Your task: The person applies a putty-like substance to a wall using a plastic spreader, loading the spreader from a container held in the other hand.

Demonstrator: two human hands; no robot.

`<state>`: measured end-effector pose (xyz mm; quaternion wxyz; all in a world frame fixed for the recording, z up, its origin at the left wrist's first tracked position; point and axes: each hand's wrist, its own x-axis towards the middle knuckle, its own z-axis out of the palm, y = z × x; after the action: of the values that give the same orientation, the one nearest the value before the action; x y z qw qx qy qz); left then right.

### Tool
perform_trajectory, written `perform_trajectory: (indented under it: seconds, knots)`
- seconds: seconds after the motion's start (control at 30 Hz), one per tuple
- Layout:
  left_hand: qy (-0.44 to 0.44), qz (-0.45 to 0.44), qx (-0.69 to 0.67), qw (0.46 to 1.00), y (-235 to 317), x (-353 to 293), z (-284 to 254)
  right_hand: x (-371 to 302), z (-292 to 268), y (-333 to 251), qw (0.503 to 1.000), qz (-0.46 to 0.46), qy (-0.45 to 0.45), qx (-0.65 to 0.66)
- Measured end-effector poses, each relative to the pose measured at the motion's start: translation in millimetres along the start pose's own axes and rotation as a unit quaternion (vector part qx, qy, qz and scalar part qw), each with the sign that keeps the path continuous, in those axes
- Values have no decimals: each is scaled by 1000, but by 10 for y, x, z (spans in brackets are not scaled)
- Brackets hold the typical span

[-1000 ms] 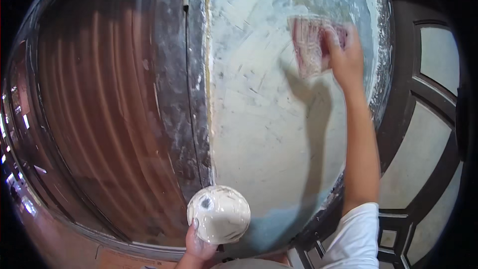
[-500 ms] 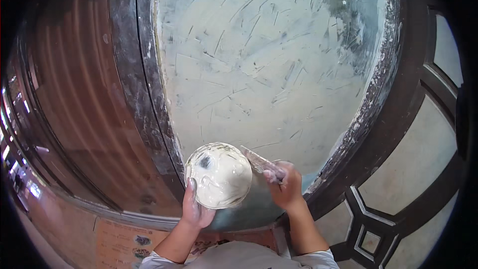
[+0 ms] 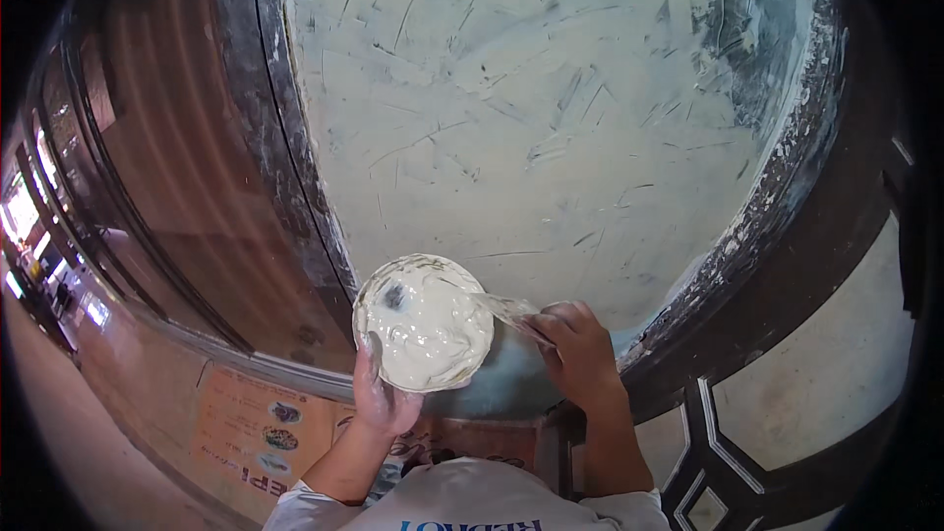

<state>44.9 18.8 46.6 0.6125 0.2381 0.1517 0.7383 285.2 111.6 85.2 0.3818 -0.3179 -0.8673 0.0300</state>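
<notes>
Head view: the left hand (image 3: 385,395) grips one round pan of white putty (image 3: 425,321) from below, low in front of the putty-coated wall panel (image 3: 531,118). The right hand (image 3: 580,354) is closed on one clear plastic scraper (image 3: 509,311), whose edge dips into the pan's right rim. The pan looks tilted toward the person, so putty could slide off, and an overloaded scraper might drip onto the dark frame (image 3: 787,216). Two hands, one pan, one scraper, one panel.
</notes>
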Motion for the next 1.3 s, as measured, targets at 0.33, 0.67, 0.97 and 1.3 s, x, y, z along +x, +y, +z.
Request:
perform_trajectory:
  seconds: [0.33, 0.67, 0.97, 1.3]
  knots:
    - [42, 76, -27, 996, -407, -194, 43, -391, -109, 502, 948, 182, -24, 259]
    - [72, 111, 43, 990, -624, -326, 131, -238, -341, 366, 935, 215, -38, 279]
    - [65, 72, 58, 994, -429, -313, 118, -15, -377, 22, 985, 59, -112, 115]
    - [40, 12, 26, 999, 54, -378, 123, 329, -113, -787, 942, -317, -69, -83]
